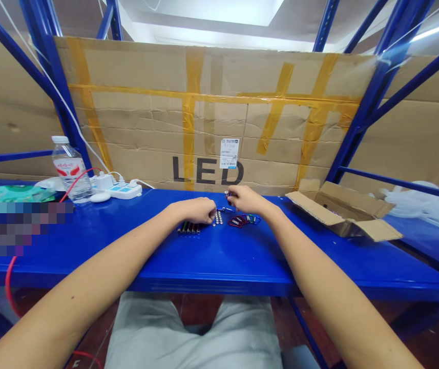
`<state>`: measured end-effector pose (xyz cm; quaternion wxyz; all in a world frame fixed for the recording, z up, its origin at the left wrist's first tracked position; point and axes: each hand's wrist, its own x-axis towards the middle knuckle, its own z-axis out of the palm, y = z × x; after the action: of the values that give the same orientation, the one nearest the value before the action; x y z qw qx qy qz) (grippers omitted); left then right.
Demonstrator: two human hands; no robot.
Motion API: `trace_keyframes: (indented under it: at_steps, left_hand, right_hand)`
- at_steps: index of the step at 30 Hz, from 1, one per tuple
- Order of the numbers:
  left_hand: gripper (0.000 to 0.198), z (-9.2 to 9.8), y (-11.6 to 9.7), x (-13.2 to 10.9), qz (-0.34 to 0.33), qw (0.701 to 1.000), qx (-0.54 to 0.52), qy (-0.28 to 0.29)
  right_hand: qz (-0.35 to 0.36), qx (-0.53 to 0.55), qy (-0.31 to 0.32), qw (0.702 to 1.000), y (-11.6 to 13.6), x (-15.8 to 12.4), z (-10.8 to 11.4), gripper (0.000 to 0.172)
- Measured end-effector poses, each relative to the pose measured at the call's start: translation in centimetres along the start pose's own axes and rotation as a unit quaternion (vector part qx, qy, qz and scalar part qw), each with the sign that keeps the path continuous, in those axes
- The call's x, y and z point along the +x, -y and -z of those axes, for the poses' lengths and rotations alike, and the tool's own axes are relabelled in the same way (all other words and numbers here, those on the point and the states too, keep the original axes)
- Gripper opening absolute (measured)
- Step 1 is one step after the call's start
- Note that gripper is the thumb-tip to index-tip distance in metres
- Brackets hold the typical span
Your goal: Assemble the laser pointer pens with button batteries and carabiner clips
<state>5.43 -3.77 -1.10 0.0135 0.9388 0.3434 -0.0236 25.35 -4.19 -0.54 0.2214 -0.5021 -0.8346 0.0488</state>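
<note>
Grey trousers (242, 328) sit under the blue metal table (211, 261), where the left hand (196, 210), grip curled shut, rests by small dark cylinders (188, 228) and the right hand (244, 200) pinches a small red piece (227, 195).

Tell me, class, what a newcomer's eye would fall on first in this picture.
The big taped cardboard sheet printed LED fills the back, behind a bright blue bench. At the bench's middle, the left hand rests curled beside a row of small dark tubes, while the right hand pinches a small red item near coloured clips. An open cardboard box lies to the right.
</note>
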Motion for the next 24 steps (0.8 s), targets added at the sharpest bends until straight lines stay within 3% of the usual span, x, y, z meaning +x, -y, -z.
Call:
trace_keyframes:
  at_steps: [5,10,12,18,24]
  left_hand:
    - [0.016,0.0,0.2,-0.1,-0.004,0.999,0.013,-0.035]
    - [0.022,0.4,0.6,0.1,0.027,0.97,0.017,-0.242]
    - [0.024,0.4,0.5,0.2,0.026,0.955,-0.009,-0.296]
    - [0.028,-0.2,0.0,0.6,0.012,0.946,-0.031,-0.323]
    - [0.039,-0.3,-0.1,0.5,0.038,0.947,-0.05,-0.316]
  right_hand:
    - [0.025,0.019,0.011,0.999,0.0,-0.1,0.1,0.014]
    - [0.062,0.032,0.018,0.997,-0.2,-0.1,0.0,0.014]
    - [0.071,0.042,0.013,0.997,-0.3,0.0,-0.1,0.013]
    - [0.056,0.113,0.015,0.992,-0.4,0.3,-0.5,0.011]
    - [-0.03,0.251,0.018,0.967,-0.2,0.7,-1.0,0.012]
